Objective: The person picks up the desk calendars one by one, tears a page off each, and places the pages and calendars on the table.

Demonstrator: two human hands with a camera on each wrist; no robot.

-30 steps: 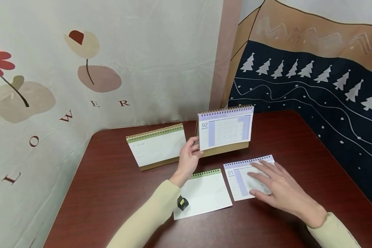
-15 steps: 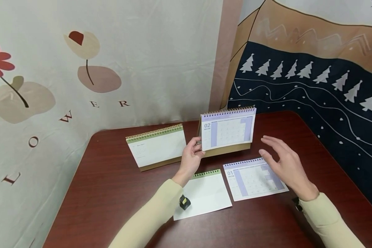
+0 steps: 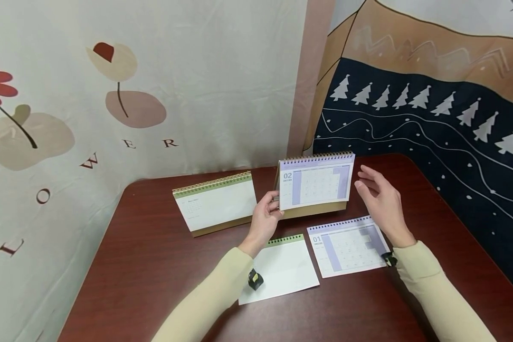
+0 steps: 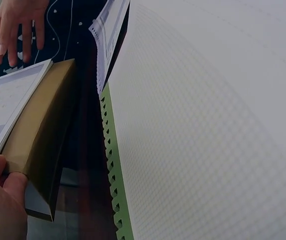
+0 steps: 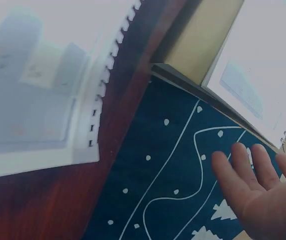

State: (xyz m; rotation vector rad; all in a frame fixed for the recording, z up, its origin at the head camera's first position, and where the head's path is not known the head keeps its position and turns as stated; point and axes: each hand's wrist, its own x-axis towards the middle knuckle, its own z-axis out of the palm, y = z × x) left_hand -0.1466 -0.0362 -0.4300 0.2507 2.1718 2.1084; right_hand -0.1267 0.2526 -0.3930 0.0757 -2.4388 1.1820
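A purple-topped desk calendar (image 3: 318, 186) showing page 02 stands tilted back on its brown stand. My left hand (image 3: 262, 222) grips its lower left corner; in the left wrist view the thumb and fingers pinch the edge of the brown stand (image 4: 35, 127). Just off the calendar's right edge, my right hand (image 3: 381, 204) is raised with fingers extended and nothing in it. In the right wrist view its fingers (image 5: 240, 167) point up beside the calendar page (image 5: 268, 65). In front lies a loose calendar sheet (image 3: 346, 249) marked 01, with a row of holes along its purple top.
A green-topped desk calendar (image 3: 218, 202) stands at the back left. Below it a loose white sheet (image 3: 288, 268) with a green perforated edge lies partly under my left forearm. The reddish-brown table (image 3: 154, 266) meets printed curtains (image 3: 222, 95) behind.
My right hand has lifted off the 01 sheet and moved up beside the calendar's right edge. The purple calendar has shifted slightly right and down, with my left hand still on it.
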